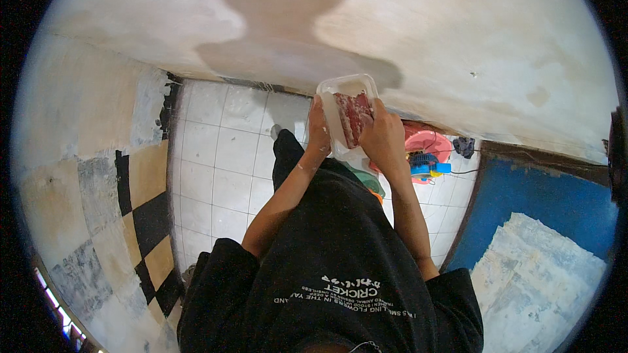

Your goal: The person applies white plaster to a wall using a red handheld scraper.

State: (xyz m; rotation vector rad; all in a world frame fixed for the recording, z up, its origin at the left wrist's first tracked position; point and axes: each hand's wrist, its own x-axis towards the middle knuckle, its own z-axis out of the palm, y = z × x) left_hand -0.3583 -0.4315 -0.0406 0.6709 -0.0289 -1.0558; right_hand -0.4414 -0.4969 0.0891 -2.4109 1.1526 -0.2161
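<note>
A translucent white plastic container [347, 82] with milky white smears is held up in front of my body, near the pale wall. My left hand [318, 124] is closed round its left side. Inside lies a flat dark-red piece [350, 112], streaked with white paste, perhaps a scraper. My right hand [383, 134] is at the container's right side, its fingers closed on the red piece; how far they also grip the container is hard to tell.
Pale wall [458, 33] stands ahead. Below lie white tiles [216, 150], pink basins [432, 144] with a blue-and-yellow item [428, 168], dark cloth [463, 147] and a green object [360, 175]. A checkered wall [150, 222] rises left, a blue, white-patched surface [504, 189] right.
</note>
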